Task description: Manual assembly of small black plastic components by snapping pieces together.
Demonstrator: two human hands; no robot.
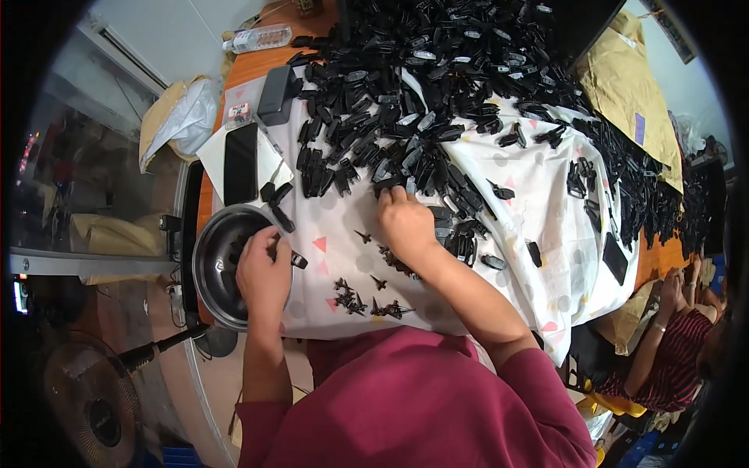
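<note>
My left hand is over the right side of a shiny metal bowl, its fingers closed round a small black plastic part that sticks out to the right. Dark pieces lie inside the bowl, partly hidden by that hand. At the near edge of a big heap of black plastic parts, my right hand has its fingertips pinched on one black part. Between my hands and my body, several small dark pointed pieces are scattered on the patterned white cloth.
Left of the heap are a phone on white paper, a dark grey box and a clear bottle. Brown paper covers the far right. Another person's arm is at right. A fan stands lower left.
</note>
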